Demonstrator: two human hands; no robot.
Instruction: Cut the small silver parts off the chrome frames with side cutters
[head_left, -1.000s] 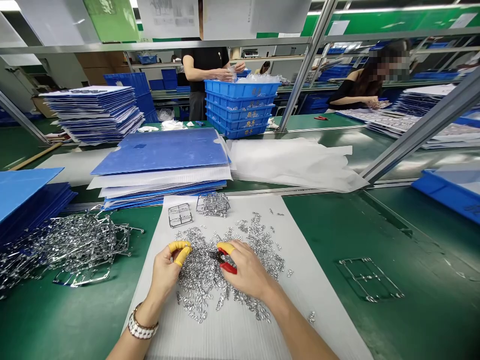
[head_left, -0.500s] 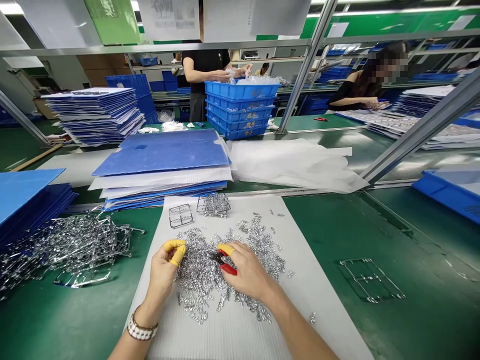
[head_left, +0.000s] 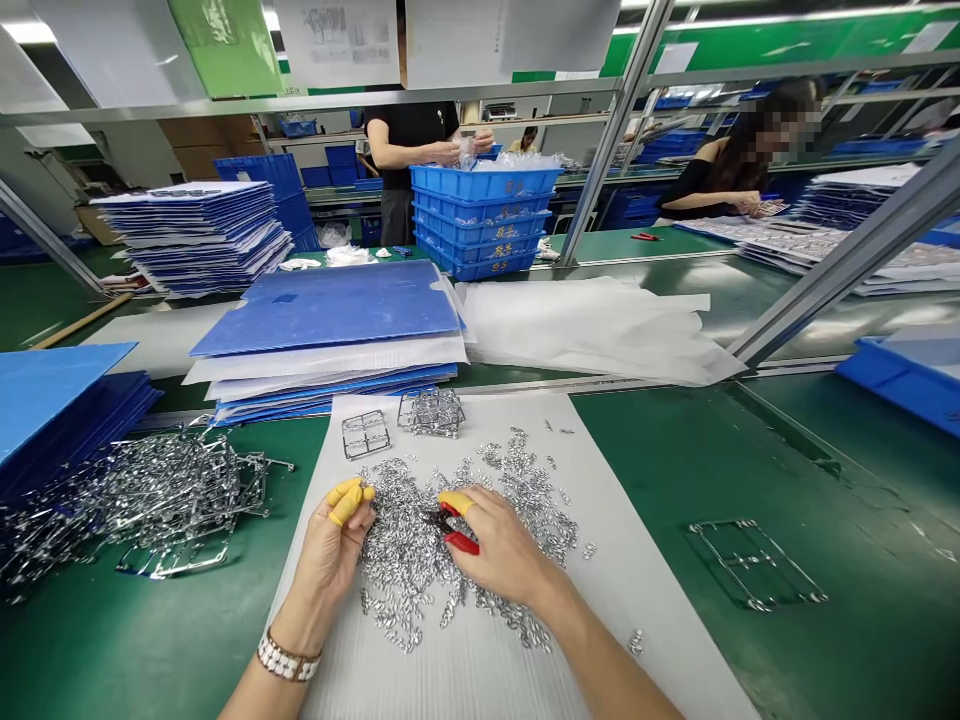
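Observation:
My right hand [head_left: 501, 545], a yellow cot on its forefinger, is closed round small red-handled cutters [head_left: 456, 533] whose jaws point left over a heap of small shiny metal parts [head_left: 420, 555]. My left hand [head_left: 335, 540] has yellow cots on thumb and forefinger, which are pinched together at the heap's left edge; what they pinch is too small to make out. The heap lies on a white corrugated sheet [head_left: 495, 670].
Two metal frames [head_left: 365, 434] [head_left: 431, 412] lie at the sheet's far end; an empty frame [head_left: 756, 562] lies right. A tangle of spent frames [head_left: 142, 495] is left. Blue sheet stacks [head_left: 330, 335], white foam [head_left: 592, 325], blue crates [head_left: 484, 215]. Two people work beyond.
My left thumb and forefinger have closed together and drifted slightly down and left. The right hand holds its place with the cutters.

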